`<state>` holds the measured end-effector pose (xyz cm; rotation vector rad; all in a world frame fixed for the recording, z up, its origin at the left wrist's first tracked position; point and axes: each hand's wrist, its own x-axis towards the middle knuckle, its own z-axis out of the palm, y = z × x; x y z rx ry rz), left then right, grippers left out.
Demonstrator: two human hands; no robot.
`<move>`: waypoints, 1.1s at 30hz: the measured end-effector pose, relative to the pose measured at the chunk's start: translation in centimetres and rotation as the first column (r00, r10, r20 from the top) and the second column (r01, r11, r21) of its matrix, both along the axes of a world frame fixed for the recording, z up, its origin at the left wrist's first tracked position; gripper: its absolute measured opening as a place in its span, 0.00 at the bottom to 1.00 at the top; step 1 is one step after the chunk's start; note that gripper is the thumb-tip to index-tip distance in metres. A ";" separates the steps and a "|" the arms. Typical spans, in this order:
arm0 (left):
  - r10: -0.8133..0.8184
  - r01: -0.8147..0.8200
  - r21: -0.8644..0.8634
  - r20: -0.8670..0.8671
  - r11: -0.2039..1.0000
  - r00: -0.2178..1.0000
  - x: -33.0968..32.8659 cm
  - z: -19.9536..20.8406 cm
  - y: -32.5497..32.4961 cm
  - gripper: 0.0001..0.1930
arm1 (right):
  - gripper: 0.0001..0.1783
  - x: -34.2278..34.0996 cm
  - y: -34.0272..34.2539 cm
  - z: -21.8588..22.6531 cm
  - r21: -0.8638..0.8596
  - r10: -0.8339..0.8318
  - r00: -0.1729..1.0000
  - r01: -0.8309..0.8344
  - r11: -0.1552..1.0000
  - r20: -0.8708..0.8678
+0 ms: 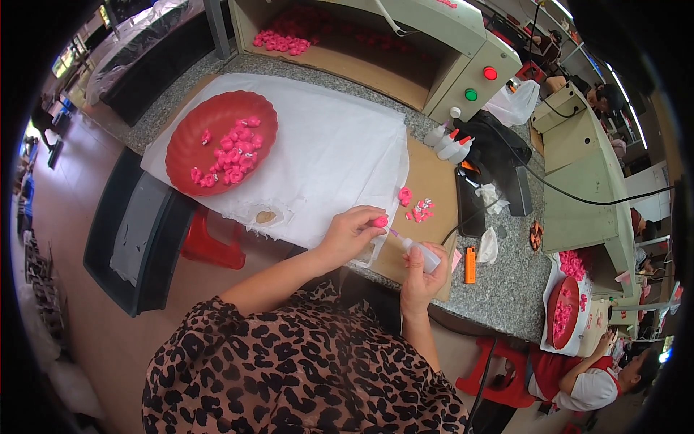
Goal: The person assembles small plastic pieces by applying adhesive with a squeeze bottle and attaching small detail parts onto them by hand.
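In the fingertips of my left hand is a small round bright pink piece. My right hand is wrapped round a translucent squeeze bottle, its thin nozzle tilted toward the pink piece; whether the tip touches it I cannot tell. Just beyond the hands, one loose pink piece and a cluster of small pink-and-silver bits lie on brown cardboard. To the left, a red scalloped plate holds many more pink pieces on white paper.
A cream machine with red and green buttons stands behind, pink pieces inside. Capped bottles, a black phone and an orange lighter lie right. A dark bin and red stool stand left; a co-worker sits right.
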<state>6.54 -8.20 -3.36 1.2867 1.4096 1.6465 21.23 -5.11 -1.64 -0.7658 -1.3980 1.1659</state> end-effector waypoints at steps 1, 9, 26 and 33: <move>-0.001 0.001 0.000 0.000 1.000 1.000 0.0 0.0 0.0 0.10 | 0.08 0.0 0.0 0.0 0.000 -0.001 1.000 0.001 1.000 0.000; -0.141 0.126 -0.095 -0.174 0.987 0.974 -0.8 0.9 0.0 0.12 | 0.09 0.5 1.0 0.1 -0.163 0.008 0.988 -0.034 0.986 -0.155; -0.376 0.362 -0.216 -0.027 0.907 0.926 -1.8 0.5 0.2 0.11 | 0.08 1.0 2.9 1.1 -0.213 0.093 0.996 -0.090 0.973 0.003; -0.371 0.353 -0.225 -0.041 0.908 0.928 -1.7 0.5 0.2 0.11 | 0.08 1.2 3.0 1.0 -0.190 0.093 0.995 -0.086 0.978 0.031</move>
